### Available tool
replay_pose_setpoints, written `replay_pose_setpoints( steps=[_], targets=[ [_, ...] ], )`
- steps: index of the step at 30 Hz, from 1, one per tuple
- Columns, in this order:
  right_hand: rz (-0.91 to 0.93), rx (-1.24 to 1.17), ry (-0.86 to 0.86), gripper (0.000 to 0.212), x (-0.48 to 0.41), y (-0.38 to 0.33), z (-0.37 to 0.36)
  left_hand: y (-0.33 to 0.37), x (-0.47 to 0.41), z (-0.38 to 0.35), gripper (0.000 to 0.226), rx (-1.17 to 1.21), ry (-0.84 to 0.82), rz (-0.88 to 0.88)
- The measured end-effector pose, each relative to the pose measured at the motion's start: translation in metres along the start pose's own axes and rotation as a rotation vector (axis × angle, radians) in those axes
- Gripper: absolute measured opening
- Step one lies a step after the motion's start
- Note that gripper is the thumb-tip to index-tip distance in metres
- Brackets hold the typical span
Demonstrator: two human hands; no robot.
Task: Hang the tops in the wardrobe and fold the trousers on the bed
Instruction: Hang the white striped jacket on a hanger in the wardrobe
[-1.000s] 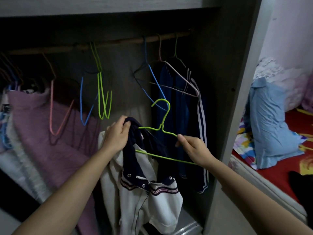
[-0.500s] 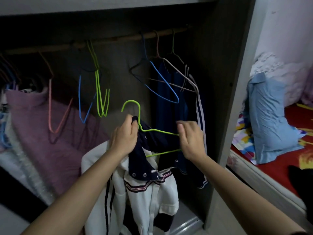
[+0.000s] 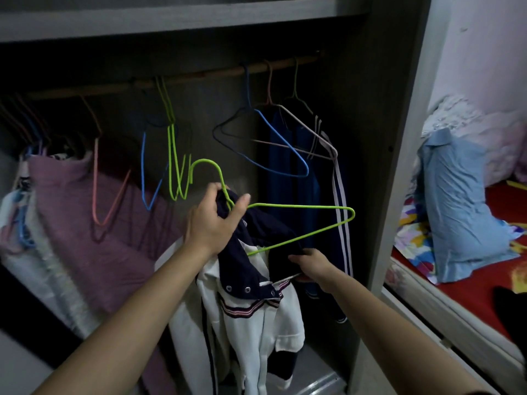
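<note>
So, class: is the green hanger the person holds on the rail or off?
Off. The green hanger has its hook free below the wooden rail; the left hand grips its neck.

The wardrobe rail [image 3: 199, 76] carries bare wire hangers [image 3: 95, 181], a purple top [image 3: 85, 223] at left and a navy jacket [image 3: 288, 166] at right. On the bed [image 3: 470, 303] lie a light blue shirt [image 3: 462, 223] and a dark garment [image 3: 512, 309].

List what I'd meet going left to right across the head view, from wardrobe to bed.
Purple garment → pink hanger → blue hanger beside it → left hand, gripping the green hanger → right hand, holding the white and navy top → wardrobe side panel → light blue shirt.
</note>
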State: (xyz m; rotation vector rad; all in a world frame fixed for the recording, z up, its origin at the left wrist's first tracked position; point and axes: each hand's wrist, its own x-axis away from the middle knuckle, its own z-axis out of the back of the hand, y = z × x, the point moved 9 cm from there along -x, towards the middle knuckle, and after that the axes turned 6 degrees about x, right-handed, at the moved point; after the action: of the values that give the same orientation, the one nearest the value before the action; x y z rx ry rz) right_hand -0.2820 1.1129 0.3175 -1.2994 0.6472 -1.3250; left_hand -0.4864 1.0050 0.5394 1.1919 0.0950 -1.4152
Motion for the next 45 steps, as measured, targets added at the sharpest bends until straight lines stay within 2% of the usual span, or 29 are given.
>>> replay_pose_setpoints(
  steps=[2,4,7,10,15,18,22,25,28,30,32,33,37,39,42,45],
  targets=[
    [-0.039,-0.113,0.054,0.014,-0.004,0.001,0.011,-0.005,-0.001,0.004,0.049,-0.054,0.002,0.004],
    [-0.056,-0.212,0.121,0.021,-0.007,0.000,0.029,-0.013,-0.002,0.011,0.049,-0.095,0.019,-0.006],
    [-0.023,-0.279,0.219,0.014,-0.006,-0.009,0.062,-0.021,-0.001,0.022,0.054,-0.188,0.057,-0.104],
    [0.077,-0.209,0.331,0.005,0.004,-0.029,0.096,-0.031,-0.002,0.021,0.062,-0.304,-0.006,-0.171],
    [0.339,0.020,0.462,0.010,0.033,-0.082,0.115,-0.038,0.003,0.002,0.069,-0.472,-0.115,-0.244],
    [0.437,0.095,0.450,0.010,0.048,-0.108,0.110,-0.036,0.010,-0.011,0.065,-0.498,-0.158,-0.284],
    [0.513,0.100,0.404,0.027,0.065,-0.134,0.097,-0.036,0.018,-0.028,0.066,-0.557,-0.232,-0.288],
    [0.584,0.011,0.345,0.037,0.077,-0.153,0.080,-0.032,0.027,-0.044,0.050,-0.566,-0.293,-0.283],
    [0.609,-0.113,0.255,0.034,0.085,-0.164,0.058,-0.032,0.033,-0.060,0.041,-0.545,-0.344,-0.192],
    [0.581,-0.131,0.171,0.027,0.090,-0.164,0.042,-0.046,0.034,-0.071,0.034,-0.457,-0.451,-0.024],
    [0.553,-0.099,0.105,0.026,0.092,-0.162,0.033,-0.059,0.039,-0.082,0.028,-0.206,-0.572,0.197],
    [0.556,-0.082,0.081,0.026,0.094,-0.161,0.030,-0.063,0.042,-0.087,0.027,-0.052,-0.580,0.291],
    [0.581,-0.200,0.010,0.025,0.102,-0.147,0.023,-0.072,0.049,-0.082,0.022,0.546,-0.360,0.663],
    [0.532,-0.070,0.043,0.023,0.096,-0.124,0.019,-0.070,0.040,-0.073,0.020,0.638,-0.242,0.694],
    [0.359,0.387,0.039,0.024,0.080,-0.082,0.012,-0.054,0.028,-0.066,0.017,0.718,-0.171,0.600],
    [0.312,0.288,-0.037,0.034,0.077,-0.077,0.012,-0.037,0.026,-0.070,0.022,0.690,-0.195,0.460]
  ],
)
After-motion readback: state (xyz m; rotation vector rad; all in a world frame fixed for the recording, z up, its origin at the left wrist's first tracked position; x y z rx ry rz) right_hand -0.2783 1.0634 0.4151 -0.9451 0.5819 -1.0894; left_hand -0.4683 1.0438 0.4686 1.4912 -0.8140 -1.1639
